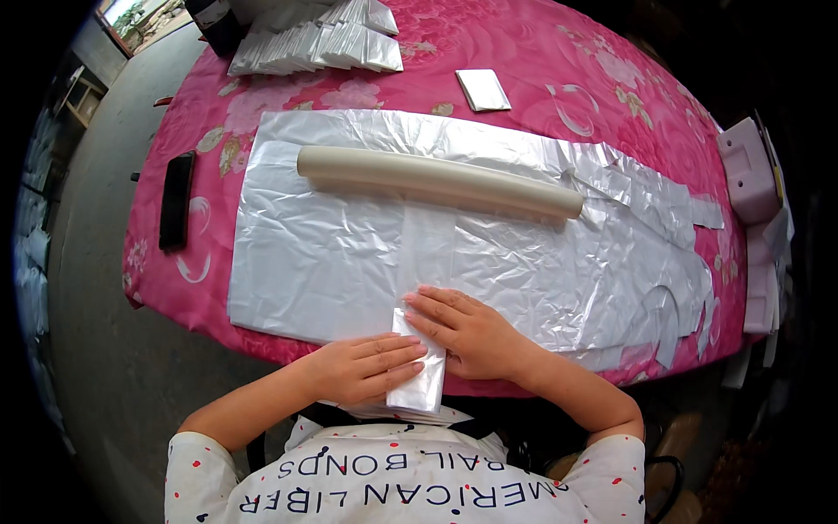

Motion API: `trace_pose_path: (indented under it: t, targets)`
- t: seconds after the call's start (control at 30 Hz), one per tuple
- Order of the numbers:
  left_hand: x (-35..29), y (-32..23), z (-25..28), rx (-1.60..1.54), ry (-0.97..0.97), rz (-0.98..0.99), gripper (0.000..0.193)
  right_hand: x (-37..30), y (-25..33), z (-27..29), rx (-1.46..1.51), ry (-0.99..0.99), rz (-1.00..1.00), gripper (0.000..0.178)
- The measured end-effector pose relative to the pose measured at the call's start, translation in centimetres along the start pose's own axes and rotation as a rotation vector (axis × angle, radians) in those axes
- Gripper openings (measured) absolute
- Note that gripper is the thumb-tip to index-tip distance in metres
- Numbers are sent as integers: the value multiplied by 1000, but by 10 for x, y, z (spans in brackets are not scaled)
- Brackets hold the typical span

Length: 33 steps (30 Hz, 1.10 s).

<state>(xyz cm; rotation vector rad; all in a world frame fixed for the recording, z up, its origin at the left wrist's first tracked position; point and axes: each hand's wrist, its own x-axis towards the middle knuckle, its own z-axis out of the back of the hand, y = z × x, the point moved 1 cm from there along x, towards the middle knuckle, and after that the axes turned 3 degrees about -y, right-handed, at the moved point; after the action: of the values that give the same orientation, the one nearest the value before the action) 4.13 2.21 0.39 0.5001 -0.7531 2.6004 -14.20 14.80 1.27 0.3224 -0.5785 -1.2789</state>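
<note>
A narrow folded plastic bag [422,395], silvery white, lies at the table's near edge in front of my body. My left hand [367,367] rests on it from the left, fingers stretched out flat across its middle. From the right, my right hand [471,332] touches its upper end, with the fingers extended. Beyond both hands spreads a flat stack of thin translucent plastic bags [305,253], wrinkled on the right, where cut handle shapes show. Across this stack lies a long beige tube [436,181], slightly slanted and apart from my hands.
A pink flowered cloth [541,52] covers the table. Many folded bags [314,44] stand in rows at the far left beside a dark bottle [212,22]. One folded packet [482,90] lies farther back. A black phone [177,201] is at left; pink plastic containers [748,170] stand at right.
</note>
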Motion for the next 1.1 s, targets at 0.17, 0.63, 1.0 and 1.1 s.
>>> trace_pose_path:
  t: [0.17, 0.63, 1.0, 1.1]
  targets:
    - [18, 17, 2, 208, 40, 277, 61, -6, -7, -9, -195, -228, -59, 39]
    - [52, 34, -2, 218, -208, 499, 65, 35, -35, 25, 634, -132, -992, 20]
    - [51, 34, -17, 286, 23, 540, 67, 18, -31, 13, -476, -344, -164, 62]
    - [55, 39, -15, 329, -24, 513, 63, 22, -45, 12, -351, -196, -75, 59]
